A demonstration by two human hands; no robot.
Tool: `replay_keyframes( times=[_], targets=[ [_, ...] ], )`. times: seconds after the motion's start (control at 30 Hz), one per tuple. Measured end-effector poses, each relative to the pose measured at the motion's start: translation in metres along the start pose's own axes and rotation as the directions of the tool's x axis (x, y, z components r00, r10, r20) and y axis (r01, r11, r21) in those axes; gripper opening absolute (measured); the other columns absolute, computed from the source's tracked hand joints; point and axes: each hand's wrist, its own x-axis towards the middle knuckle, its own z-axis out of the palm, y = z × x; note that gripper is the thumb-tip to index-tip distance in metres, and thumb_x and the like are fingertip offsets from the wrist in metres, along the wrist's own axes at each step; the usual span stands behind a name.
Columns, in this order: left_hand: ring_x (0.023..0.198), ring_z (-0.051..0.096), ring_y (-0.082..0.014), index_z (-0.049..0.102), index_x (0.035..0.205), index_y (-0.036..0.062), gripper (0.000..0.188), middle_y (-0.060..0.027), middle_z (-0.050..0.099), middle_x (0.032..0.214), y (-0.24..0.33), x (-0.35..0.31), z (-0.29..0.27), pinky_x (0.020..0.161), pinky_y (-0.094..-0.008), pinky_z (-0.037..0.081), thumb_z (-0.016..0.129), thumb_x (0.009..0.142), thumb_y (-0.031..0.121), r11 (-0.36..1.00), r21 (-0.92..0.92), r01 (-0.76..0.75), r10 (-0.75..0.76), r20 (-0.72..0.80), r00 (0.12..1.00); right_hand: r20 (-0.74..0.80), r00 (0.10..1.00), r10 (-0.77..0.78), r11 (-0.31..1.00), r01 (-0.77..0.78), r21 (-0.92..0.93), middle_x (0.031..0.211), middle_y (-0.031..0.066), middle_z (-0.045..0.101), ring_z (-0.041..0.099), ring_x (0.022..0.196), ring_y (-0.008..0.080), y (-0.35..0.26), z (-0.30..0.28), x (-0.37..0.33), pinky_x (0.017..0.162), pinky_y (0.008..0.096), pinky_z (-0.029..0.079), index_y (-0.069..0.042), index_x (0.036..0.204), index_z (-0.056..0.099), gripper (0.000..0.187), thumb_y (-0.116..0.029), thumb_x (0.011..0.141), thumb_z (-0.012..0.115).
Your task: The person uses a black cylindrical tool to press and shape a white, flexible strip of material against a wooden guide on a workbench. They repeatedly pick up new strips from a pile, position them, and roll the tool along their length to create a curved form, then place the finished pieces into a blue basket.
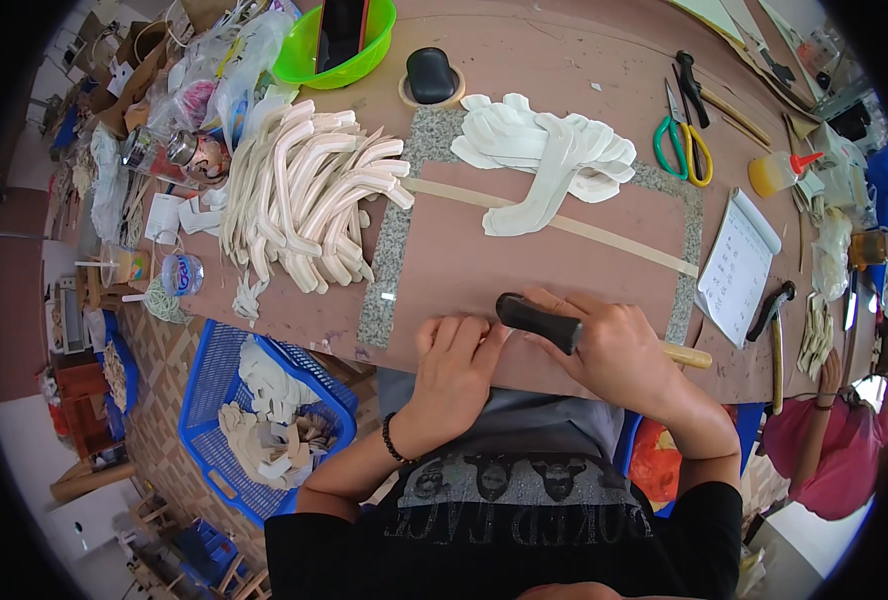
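Observation:
My right hand is closed around a hammer with a dark head; its wooden handle sticks out to the right. Beside the hammer head, my left hand is at the table's near edge, fingers bent and pressed together. Whatever it pinches, if anything, is hidden under the fingers. Both hands are over a brown sheet laid on a speckled stone slab. A pale flat strip crosses the sheet. Beyond it lies a stack of white curved strap-like pieces.
A big heap of cream curved strips lies left of the slab. Scissors, a notepad and another hammer lie to the right. A blue basket of scraps stands at lower left. Another person sits at far right.

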Motion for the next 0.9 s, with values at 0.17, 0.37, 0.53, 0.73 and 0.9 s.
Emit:
replay_keyframes(
  times=[0.17, 0.37, 0.53, 0.73, 0.9],
  targets=[
    [0.094, 0.059, -0.0252, 0.071, 0.112, 0.001, 0.029, -0.007, 0.061, 0.099, 0.0, -0.008, 0.004, 0.091, -0.0419, 0.038, 0.069, 0.083, 0.0, 1.0, -0.004, 0.011, -0.011, -0.055, 0.998, 0.03, 0.999, 0.045, 0.999, -0.045, -0.021, 0.089, 0.0129, 0.067, 0.069, 0.074, 0.033, 0.001, -0.004, 0.004, 0.066, 0.0423, 0.057, -0.006, 0.129, 0.068, 0.049, -0.007, 0.08, 0.071],
    [0.093, 0.059, -0.0251, 0.071, 0.111, 0.0015, 0.029, -0.0066, 0.061, 0.099, 0.002, -0.01, 0.001, 0.09, -0.0401, 0.037, 0.069, 0.082, 0.0, 0.989, -0.116, 0.088, -0.097, -0.072, 0.993, -0.047, 0.996, -0.071, 0.997, 0.073, 0.031, 0.084, 0.0128, 0.064, 0.067, 0.072, 0.0341, 0.004, 0.002, 0.003, 0.066, 0.0444, 0.056, -0.006, 0.132, 0.066, 0.053, -0.006, 0.08, 0.072],
    [0.092, 0.06, -0.0248, 0.071, 0.109, 0.0021, 0.029, -0.0067, 0.061, 0.098, 0.005, -0.018, 0.008, 0.089, -0.0408, 0.037, 0.071, 0.081, -0.001, 0.999, -0.003, 0.049, -0.049, -0.101, 0.994, 0.066, 0.998, -0.016, 0.999, 0.014, 0.044, 0.085, 0.0121, 0.063, 0.067, 0.073, 0.0345, -0.007, -0.008, 0.005, 0.068, 0.0466, 0.055, -0.005, 0.133, 0.065, 0.054, -0.003, 0.079, 0.071],
    [0.092, 0.06, -0.0245, 0.072, 0.106, 0.0012, 0.025, -0.0071, 0.061, 0.098, 0.004, -0.02, 0.008, 0.09, -0.0411, 0.037, 0.07, 0.081, 0.0, 0.989, -0.107, 0.097, -0.111, -0.135, 0.985, 0.063, 0.997, -0.035, 0.999, 0.036, -0.011, 0.09, 0.0115, 0.066, 0.067, 0.075, 0.0334, -0.006, -0.006, 0.006, 0.068, 0.0443, 0.055, -0.006, 0.133, 0.066, 0.058, 0.0, 0.076, 0.07],
    [0.095, 0.061, -0.0257, 0.071, 0.108, -0.003, 0.028, -0.0098, 0.063, 0.104, 0.008, -0.024, 0.01, 0.092, -0.0422, 0.039, 0.068, 0.083, 0.008, 0.997, 0.072, 0.006, 0.002, -0.109, 0.994, 0.111, 0.992, -0.066, 0.997, 0.063, 0.034, 0.091, 0.0104, 0.067, 0.068, 0.077, 0.0322, -0.01, -0.006, 0.004, 0.069, 0.0424, 0.055, -0.006, 0.133, 0.066, 0.056, -0.002, 0.077, 0.072]
  ],
)
